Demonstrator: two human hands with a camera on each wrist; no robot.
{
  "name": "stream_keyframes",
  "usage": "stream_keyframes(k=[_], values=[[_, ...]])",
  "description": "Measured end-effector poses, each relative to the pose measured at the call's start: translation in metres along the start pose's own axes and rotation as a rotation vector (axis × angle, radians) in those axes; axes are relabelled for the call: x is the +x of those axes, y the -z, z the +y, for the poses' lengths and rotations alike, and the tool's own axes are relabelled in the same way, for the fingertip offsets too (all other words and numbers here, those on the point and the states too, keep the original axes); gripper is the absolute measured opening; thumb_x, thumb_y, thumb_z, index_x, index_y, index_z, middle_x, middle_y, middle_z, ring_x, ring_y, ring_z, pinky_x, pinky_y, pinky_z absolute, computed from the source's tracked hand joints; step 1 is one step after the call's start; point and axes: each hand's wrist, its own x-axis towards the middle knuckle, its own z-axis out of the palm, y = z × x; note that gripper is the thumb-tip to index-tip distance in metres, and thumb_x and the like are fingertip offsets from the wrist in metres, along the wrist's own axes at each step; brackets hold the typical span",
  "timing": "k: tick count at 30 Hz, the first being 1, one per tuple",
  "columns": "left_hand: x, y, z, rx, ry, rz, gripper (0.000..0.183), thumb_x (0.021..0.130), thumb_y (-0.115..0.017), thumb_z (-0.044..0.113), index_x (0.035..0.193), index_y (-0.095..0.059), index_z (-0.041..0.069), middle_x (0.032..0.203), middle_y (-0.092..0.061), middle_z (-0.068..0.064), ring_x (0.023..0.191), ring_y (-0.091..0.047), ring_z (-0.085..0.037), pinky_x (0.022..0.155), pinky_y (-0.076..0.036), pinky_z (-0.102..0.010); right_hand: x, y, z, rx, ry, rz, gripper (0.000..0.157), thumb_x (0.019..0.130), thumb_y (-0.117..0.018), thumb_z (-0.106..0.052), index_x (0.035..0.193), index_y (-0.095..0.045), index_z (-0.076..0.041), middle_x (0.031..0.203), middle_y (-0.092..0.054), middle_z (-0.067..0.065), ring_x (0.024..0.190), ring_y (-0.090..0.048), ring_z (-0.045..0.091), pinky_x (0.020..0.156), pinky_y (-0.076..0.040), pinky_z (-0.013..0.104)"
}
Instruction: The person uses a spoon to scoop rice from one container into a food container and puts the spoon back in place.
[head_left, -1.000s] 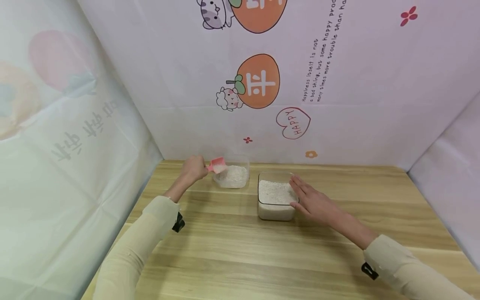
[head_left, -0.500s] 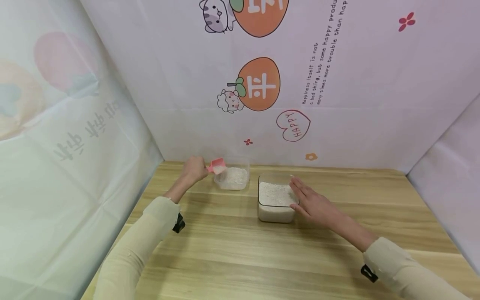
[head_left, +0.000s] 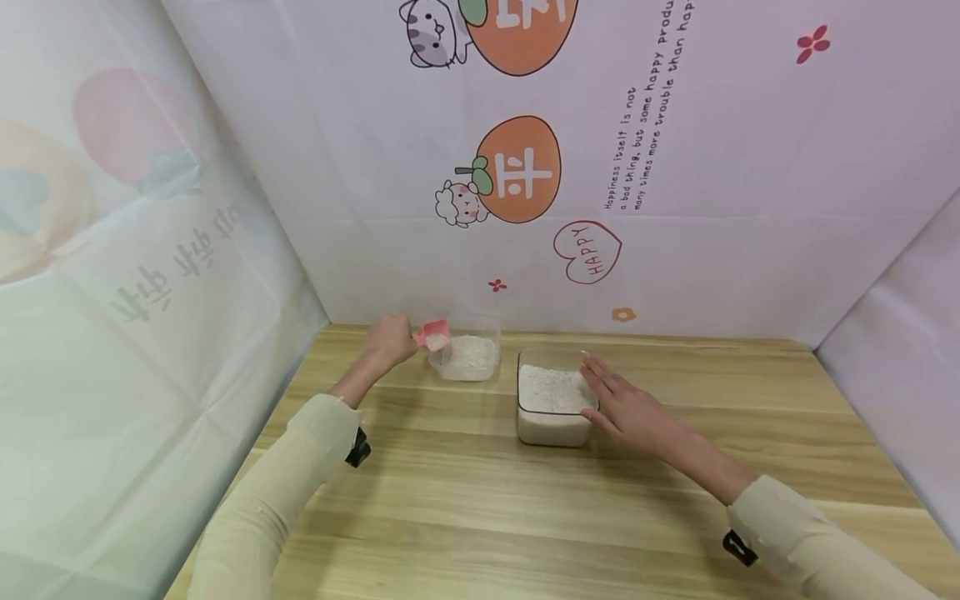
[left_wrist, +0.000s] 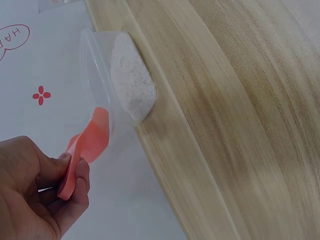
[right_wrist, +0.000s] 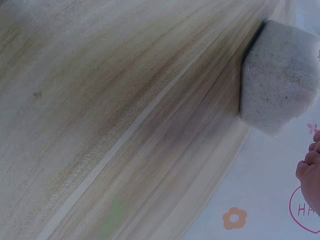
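In the head view, my left hand (head_left: 388,337) pinches the handle of a small pink scoop (head_left: 432,331). Some white grains lie in the scoop, which sits at the left rim of a small clear plastic container (head_left: 459,376). White rice-like grain (head_left: 474,352) partly fills that container. The left wrist view shows the scoop (left_wrist: 95,137) tilted beside the container's rim, its handle between thumb and fingers. A larger clear box (head_left: 555,414) of similar grain (head_left: 551,388) stands to the right. My right hand (head_left: 630,412) rests straight fingers along its right rim.
Both containers stand on a wood-grain table (head_left: 450,508), close to its back edge. A white printed sheet (head_left: 712,258) rises behind them. Another white sheet (head_left: 202,358) closes off the left side, and the right side is screened too.
The head view has shifted slightly, so the scene sits a little lower. The scoop has tilted a little; both hands keep almost the same places.
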Motion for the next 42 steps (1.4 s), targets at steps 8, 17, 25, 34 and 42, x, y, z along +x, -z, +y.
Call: stream_keyframes(k=[8, 17, 25, 34, 42], values=[[0.0028, -0.0026, -0.0006, 0.052, -0.017, 0.012, 0.037, 0.081, -0.061, 0.017, 0.052, -0.037, 0.014, 0.053, -0.035, 0.002, 0.05, -0.035, -0.012, 0.042, -0.029, -0.026, 0.0001, 0.0013, -0.0013, -0.003, -0.003, -0.007, 0.067, 0.097, -0.043, -0.041, 0.143, -0.026, 0.004, 0.152, -0.022, 0.02, 0.14, -0.023, 0.033, 0.103, -0.035, 0.046], [0.0031, 0.0003, 0.001, 0.018, -0.022, 0.01, 0.031, 0.078, -0.056, 0.008, 0.056, -0.036, 0.014, 0.055, -0.036, 0.001, 0.05, -0.034, -0.012, 0.042, -0.028, -0.026, 0.0017, 0.0065, -0.0029, 0.001, -0.008, -0.022, 0.068, 0.097, -0.042, -0.042, 0.145, -0.023, 0.002, 0.152, -0.02, 0.02, 0.14, -0.022, 0.033, 0.104, -0.034, 0.048], [0.0053, 0.002, 0.0029, 0.026, -0.042, 0.017, 0.029, 0.075, -0.055, 0.004, 0.056, -0.036, 0.014, 0.055, -0.036, 0.001, 0.051, -0.036, -0.013, 0.042, -0.03, -0.026, 0.0021, 0.0077, -0.0034, 0.013, -0.024, -0.041, 0.068, 0.098, -0.04, -0.043, 0.147, -0.019, 0.0, 0.155, -0.013, 0.015, 0.141, -0.019, 0.032, 0.106, -0.031, 0.046], [0.0079, 0.0027, 0.0048, 0.055, -0.034, -0.016, 0.024, 0.076, -0.054, 0.005, 0.059, -0.039, 0.014, 0.058, -0.04, 0.0, 0.053, -0.037, -0.014, 0.043, -0.032, -0.027, 0.0025, 0.0083, -0.0029, 0.02, -0.026, -0.047, 0.068, 0.097, -0.041, -0.042, 0.146, -0.02, 0.0, 0.154, -0.016, 0.017, 0.141, -0.019, 0.032, 0.106, -0.032, 0.046], [0.0066, 0.0044, 0.0076, 0.076, -0.037, -0.025, 0.022, 0.077, -0.056, 0.008, 0.06, -0.043, 0.013, 0.061, -0.044, -0.001, 0.056, -0.04, -0.015, 0.044, -0.035, -0.029, 0.0008, 0.0063, -0.0025, 0.013, -0.014, -0.034, 0.068, 0.097, -0.042, -0.042, 0.146, -0.021, 0.001, 0.153, -0.02, 0.019, 0.14, -0.021, 0.033, 0.105, -0.033, 0.046]])
